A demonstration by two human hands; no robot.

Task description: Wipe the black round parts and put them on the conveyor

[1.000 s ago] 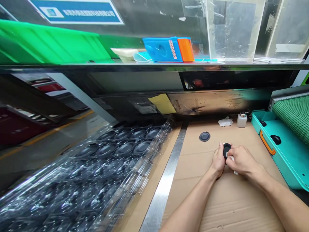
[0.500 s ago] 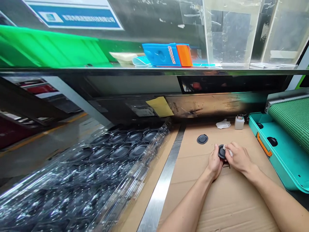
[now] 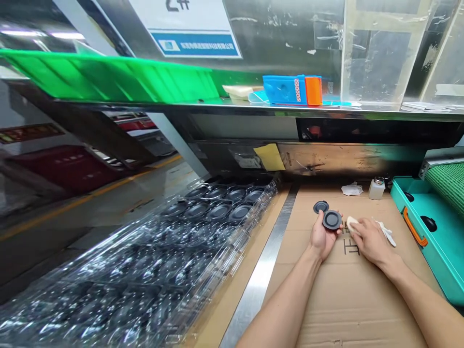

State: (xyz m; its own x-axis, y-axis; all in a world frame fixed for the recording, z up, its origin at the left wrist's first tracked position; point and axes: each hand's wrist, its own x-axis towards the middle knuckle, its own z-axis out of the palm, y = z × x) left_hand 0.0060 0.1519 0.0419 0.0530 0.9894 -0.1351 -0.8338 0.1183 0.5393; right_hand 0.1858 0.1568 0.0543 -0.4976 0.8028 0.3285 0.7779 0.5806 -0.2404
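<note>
My left hand grips a round black lid-like disc by its edge, its ringed face turned up. Just right of it, my right hand is closed on a white cloth, with another part of white material showing past the far side of the hand. The cloth is apart from the disc. A second black disc with a small tab lies on the cardboard right behind the held one.
On the left a clear plastic tray holds rows of black discs. To the right stands a teal bin with an orange handle. A small bottle and crumpled white cloth sit at the back, under a metal shelf.
My right hand has drawn the cloth off the disc and moved away to the right. The disc's face is now uncovered in my left hand. The view has swung left.
</note>
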